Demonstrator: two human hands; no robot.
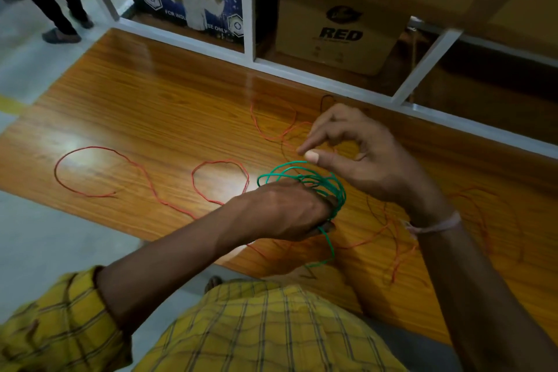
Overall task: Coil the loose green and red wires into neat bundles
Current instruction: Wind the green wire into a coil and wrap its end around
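— What have we got in our left hand (pixel 280 211)?

— The green wire (pixel 305 181). Our fingers are closed around one side of its coil, and several loops stand up just beyond our knuckles. A loose tail of the same wire drops from under the hand toward our shirt (pixel 265 329).

— And our right hand (pixel 359 157)?

— It hangs just above and beyond the coil, thumb and forefinger drawn close together at the tips. We cannot tell whether they pinch the top loop or only hover at it; the green strand ends right beside the thumbnail.

— Where is the red wire (pixel 151 181)?

— Loose on the wooden table (pixel 151 100). To the left of our left hand it lies in two open rings joined by a wavy run, one ring close by and one farther out. More red strands curl beyond our right hand, and others trail under our right wrist, where a pale thread band (pixel 434 225) sits.

— Anything behind our hands?

— A cardboard box (pixel 338 36) printed RED, on the shelf past the table's far edge.
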